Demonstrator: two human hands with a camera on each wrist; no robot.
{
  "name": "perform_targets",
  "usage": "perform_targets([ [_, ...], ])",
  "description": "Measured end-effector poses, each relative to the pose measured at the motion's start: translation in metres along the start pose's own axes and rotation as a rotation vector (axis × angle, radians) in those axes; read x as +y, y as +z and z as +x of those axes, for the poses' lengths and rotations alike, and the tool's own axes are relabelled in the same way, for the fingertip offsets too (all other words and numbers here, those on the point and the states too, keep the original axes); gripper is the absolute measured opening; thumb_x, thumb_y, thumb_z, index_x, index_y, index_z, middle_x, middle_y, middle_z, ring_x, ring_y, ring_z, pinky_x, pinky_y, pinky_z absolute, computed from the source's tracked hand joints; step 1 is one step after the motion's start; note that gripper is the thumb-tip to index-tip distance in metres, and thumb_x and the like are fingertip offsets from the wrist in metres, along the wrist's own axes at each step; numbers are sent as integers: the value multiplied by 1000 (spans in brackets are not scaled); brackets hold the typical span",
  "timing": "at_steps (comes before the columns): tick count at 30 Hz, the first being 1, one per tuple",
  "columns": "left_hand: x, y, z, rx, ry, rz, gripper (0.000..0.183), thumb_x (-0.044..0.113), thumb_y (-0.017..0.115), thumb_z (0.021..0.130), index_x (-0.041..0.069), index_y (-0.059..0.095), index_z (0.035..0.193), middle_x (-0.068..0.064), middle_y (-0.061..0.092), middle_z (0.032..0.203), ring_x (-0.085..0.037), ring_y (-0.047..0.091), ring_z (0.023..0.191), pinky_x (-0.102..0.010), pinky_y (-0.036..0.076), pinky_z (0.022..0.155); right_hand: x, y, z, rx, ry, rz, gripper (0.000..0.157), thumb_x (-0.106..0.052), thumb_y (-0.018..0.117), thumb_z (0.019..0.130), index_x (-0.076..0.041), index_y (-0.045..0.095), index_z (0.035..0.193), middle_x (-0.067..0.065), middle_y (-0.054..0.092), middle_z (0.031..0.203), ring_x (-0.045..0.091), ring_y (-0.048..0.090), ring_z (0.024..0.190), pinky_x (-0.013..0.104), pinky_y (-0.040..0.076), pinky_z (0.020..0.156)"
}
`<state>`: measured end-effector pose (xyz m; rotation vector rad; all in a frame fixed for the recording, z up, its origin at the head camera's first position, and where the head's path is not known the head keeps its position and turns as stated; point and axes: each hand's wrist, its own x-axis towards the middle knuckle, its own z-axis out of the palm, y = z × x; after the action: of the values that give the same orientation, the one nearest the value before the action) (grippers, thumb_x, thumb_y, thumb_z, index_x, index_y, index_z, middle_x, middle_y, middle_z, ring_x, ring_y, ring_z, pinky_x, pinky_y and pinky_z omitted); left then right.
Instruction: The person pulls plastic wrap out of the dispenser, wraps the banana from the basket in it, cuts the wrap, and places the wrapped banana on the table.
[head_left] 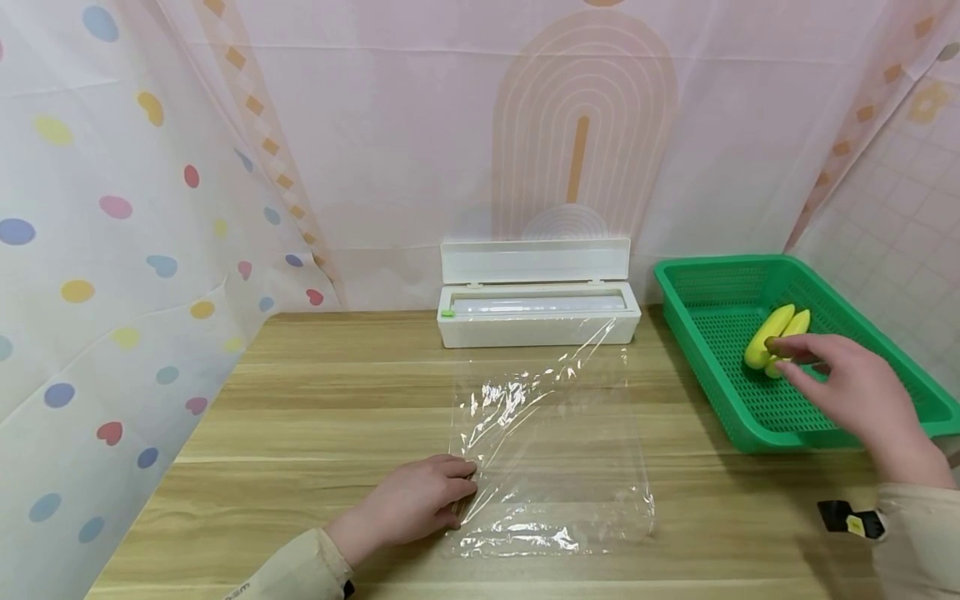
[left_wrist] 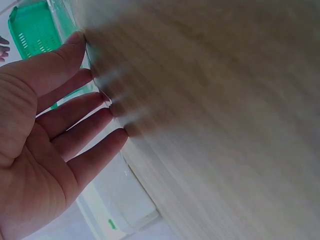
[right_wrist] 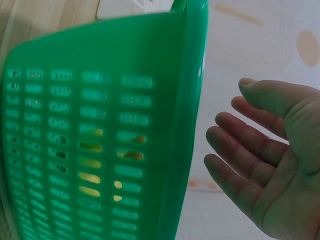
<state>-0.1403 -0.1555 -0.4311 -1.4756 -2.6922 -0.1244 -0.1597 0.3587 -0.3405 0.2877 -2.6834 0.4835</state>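
A sheet of clear plastic wrap (head_left: pixel 555 450) stretches across the table from a white wrap dispenser (head_left: pixel 540 332) whose lid stands raised. My left hand (head_left: pixel 416 500) touches the left edge of the wrap near its front corner, its fingertips on the table in the left wrist view. On the right, my right hand (head_left: pixel 855 383) hovers over a green basket (head_left: pixel 738 417) with its fingers apart and nothing held. Two yellow bananas (head_left: pixel 770 333) lie inside the basket, partly hidden by that hand. The right wrist view shows the hand (right_wrist: pixel 270 155) beside the basket's rim.
The wooden table (head_left: pixel 315 400) backs onto a patterned curtain (head_left: pixel 390 150). A small green slider (head_left: pixel 447 313) sits at the left end of the dispenser. The basket's raised walls stand to the right of the wrap.
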Motion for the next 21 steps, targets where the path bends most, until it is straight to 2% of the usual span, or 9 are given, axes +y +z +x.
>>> perform_targets([
  [7, -1, 2, 2, 9, 12, 10, 36, 27, 83, 76, 12, 70, 107, -6, 64, 122, -23, 60, 113, -33, 49, 99, 6, -5, 10, -23, 30, -30, 29, -5, 71, 89, 8, 64, 115, 29, 63, 103, 43, 58, 93, 59, 49, 73],
  [14, -2, 3, 2, 23, 15, 19, 37, 28, 84, 74, 13, 70, 105, -5, 64, 122, -22, 60, 113, -33, 50, 98, 7, -12, 19, -53, 43, -20, 34, -12, 70, 93, 9, 62, 118, 31, 61, 111, 45, 58, 96, 60, 48, 75],
  [21, -3, 4, 2, 32, 21, 21, 34, 28, 84, 74, 14, 69, 101, -3, 64, 119, -20, 59, 111, -31, 50, 95, 9, -19, 28, -78, 54, -21, 34, -11, 67, 94, 10, 60, 121, 33, 61, 109, 46, 57, 96, 61, 47, 73],
])
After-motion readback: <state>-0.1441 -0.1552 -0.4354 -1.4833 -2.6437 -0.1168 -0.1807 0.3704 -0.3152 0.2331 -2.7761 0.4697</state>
